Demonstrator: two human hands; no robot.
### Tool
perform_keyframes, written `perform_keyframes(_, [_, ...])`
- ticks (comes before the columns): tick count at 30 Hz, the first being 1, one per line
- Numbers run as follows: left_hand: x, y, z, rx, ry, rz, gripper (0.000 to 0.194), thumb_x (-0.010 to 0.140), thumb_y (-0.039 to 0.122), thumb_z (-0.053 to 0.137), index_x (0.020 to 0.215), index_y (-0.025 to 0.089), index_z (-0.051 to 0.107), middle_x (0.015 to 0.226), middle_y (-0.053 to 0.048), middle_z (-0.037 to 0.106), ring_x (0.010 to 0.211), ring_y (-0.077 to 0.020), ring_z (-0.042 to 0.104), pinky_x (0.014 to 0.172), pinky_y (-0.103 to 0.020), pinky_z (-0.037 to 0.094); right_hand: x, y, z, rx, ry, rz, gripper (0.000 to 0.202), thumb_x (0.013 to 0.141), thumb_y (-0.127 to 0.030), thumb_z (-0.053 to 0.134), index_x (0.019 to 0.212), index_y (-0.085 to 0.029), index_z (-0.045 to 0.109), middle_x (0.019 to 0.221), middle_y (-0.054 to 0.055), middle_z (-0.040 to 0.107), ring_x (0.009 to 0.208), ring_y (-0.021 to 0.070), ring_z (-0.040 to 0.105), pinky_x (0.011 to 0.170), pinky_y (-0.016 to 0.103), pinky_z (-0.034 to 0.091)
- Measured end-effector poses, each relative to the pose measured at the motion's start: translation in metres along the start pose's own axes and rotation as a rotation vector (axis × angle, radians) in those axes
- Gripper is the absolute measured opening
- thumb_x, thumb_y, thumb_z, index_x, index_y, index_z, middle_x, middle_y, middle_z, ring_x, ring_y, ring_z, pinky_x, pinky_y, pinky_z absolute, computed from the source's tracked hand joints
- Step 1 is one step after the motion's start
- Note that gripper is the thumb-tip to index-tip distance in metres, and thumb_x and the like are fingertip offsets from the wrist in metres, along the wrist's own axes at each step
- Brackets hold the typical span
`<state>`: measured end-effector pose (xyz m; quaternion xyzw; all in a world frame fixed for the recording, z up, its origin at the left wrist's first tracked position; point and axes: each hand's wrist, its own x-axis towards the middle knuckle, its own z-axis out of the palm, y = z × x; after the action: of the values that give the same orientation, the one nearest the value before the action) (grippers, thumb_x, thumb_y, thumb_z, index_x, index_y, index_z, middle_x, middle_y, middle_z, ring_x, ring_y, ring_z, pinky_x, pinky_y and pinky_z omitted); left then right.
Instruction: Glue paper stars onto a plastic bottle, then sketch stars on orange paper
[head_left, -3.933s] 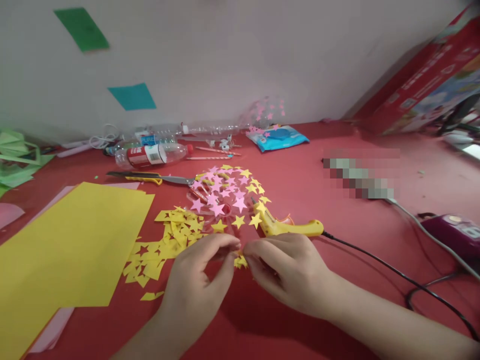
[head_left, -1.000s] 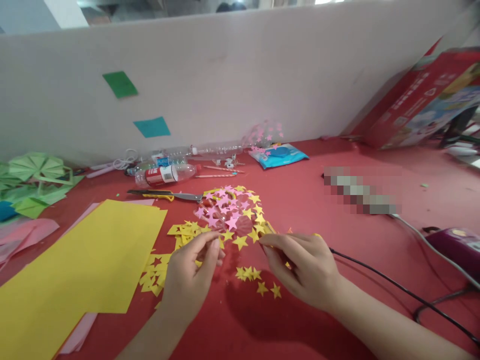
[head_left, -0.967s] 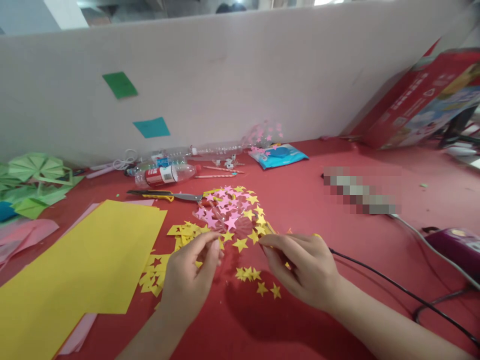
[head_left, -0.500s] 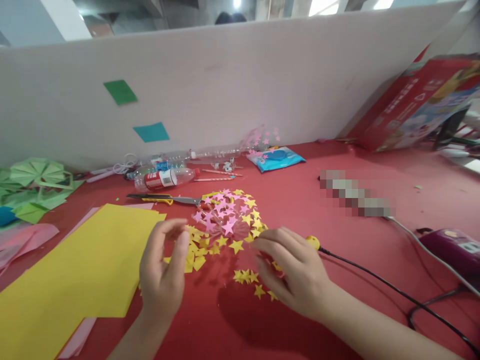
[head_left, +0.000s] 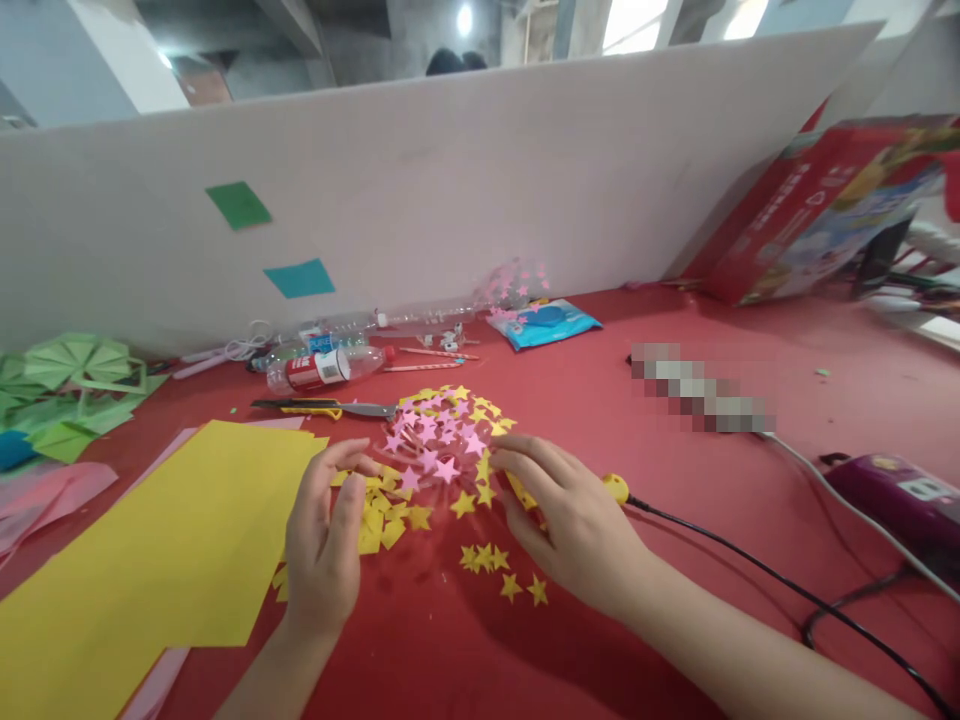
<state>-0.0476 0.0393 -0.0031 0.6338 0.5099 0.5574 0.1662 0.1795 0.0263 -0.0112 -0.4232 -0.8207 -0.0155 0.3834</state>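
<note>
Yellow paper stars (head_left: 510,587), a handful of them, sit loose on the red table (head_left: 420,660), closest to me. Left hand (head_left: 322,540) is just hanging open over some yellow scraps (head_left: 382,520), thumb and fingers apart. Right hand (head_left: 577,520) is loosely curved, also open, over the yellow glue gun (head_left: 615,489); can't tell if the fingertips touch anything. Clear plastic piece covered in pink and yellow stars (head_left: 429,461) lies just past and between them. Further back: red-labelled bottle (head_left: 315,371), then a white panel (head_left: 450,190).
</note>
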Motion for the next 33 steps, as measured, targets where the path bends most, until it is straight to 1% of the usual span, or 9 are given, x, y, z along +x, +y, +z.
perform_keyframes(3, [0.001,-0.002,-0.001,0.048,0.022,0.048,0.030,0.094,0.045,0.046,0.109,0.023,0.059,0.107,-0.006,0.061,0.107,-0.0217,0.057,0.093,-0.034,0.046,0.001,0.003,-0.004,0.015,0.076,0.074,0.026,0.088,-0.009,0.044,0.111,-0.017,0.054,0.118,0.015,0.057,0.109,0.0253,0.057,0.088,0.042,0.051])
perform_keyframes(6, [0.001,-0.005,0.002,0.039,-0.113,-0.018,0.040,0.095,0.046,0.043,0.127,0.025,0.051,0.137,-0.007,0.051,0.131,-0.0237,0.043,0.108,-0.039,0.035,0.003,0.002,-0.007,0.081,0.133,0.126,0.017,0.093,-0.017,0.045,0.108,-0.018,0.054,0.112,0.014,0.058,0.103,0.0223,0.059,0.084,0.038,0.052])
perform_keyframes(8, [-0.001,-0.006,0.005,0.007,-0.207,-0.082,0.043,0.095,0.048,0.041,0.132,0.026,0.048,0.142,-0.006,0.049,0.135,-0.0235,0.040,0.110,-0.040,0.033,0.004,0.000,-0.008,0.115,0.119,0.137,0.017,0.095,-0.025,0.047,0.108,-0.018,0.054,0.109,0.013,0.060,0.100,0.0221,0.060,0.082,0.037,0.052])
perform_keyframes(13, [-0.005,-0.006,0.007,-0.028,-0.170,-0.064,0.038,0.094,0.048,0.044,0.122,0.025,0.054,0.125,-0.007,0.059,0.119,-0.0236,0.053,0.099,-0.038,0.042,0.004,0.001,-0.006,0.105,0.029,0.108,0.026,0.096,-0.032,0.047,0.118,-0.018,0.051,0.112,0.012,0.064,0.108,0.0250,0.058,0.090,0.044,0.049])
perform_keyframes(17, [-0.004,-0.006,0.004,0.013,-0.088,-0.002,0.033,0.094,0.046,0.045,0.118,0.024,0.055,0.115,-0.007,0.059,0.109,-0.0229,0.055,0.094,-0.038,0.044,0.005,0.005,-0.005,0.075,0.091,0.121,0.027,0.096,-0.032,0.048,0.119,-0.017,0.051,0.123,0.014,0.059,0.116,0.0259,0.052,0.096,0.046,0.045])
perform_keyframes(22, [-0.002,-0.006,0.006,0.045,-0.151,0.039,0.036,0.096,0.044,0.042,0.125,0.025,0.052,0.133,-0.007,0.052,0.126,-0.0238,0.045,0.106,-0.040,0.036,0.004,0.005,-0.003,0.090,0.068,0.139,0.025,0.097,-0.031,0.045,0.118,-0.018,0.051,0.115,0.012,0.061,0.109,0.0237,0.056,0.092,0.042,0.047])
perform_keyframes(27, [-0.003,-0.006,0.008,0.051,-0.167,0.076,0.034,0.096,0.040,0.042,0.125,0.025,0.052,0.132,-0.008,0.053,0.127,-0.0242,0.045,0.106,-0.041,0.037,0.003,0.005,-0.004,0.104,0.074,0.125,0.024,0.097,-0.030,0.045,0.118,-0.020,0.050,0.115,0.012,0.062,0.109,0.0240,0.057,0.093,0.043,0.046])
perform_keyframes(31, [-0.008,-0.002,0.002,0.030,-0.029,0.167,0.025,0.094,0.032,0.048,0.117,0.025,0.057,0.115,-0.006,0.057,0.109,-0.0204,0.054,0.094,-0.034,0.045,0.007,0.011,-0.013,0.049,0.198,0.117,0.018,0.095,-0.025,0.046,0.110,-0.019,0.054,0.105,0.011,0.065,0.099,0.0231,0.060,0.085,0.039,0.047])
perform_keyframes(33, [-0.012,0.005,-0.002,-0.008,-0.061,0.208,0.022,0.094,0.024,0.049,0.114,0.026,0.057,0.098,-0.003,0.061,0.089,-0.0160,0.059,0.080,-0.028,0.050,0.009,0.017,-0.017,0.023,0.205,0.117,0.013,0.094,-0.021,0.045,0.096,-0.019,0.058,0.087,0.008,0.066,0.083,0.0199,0.061,0.075,0.034,0.048])
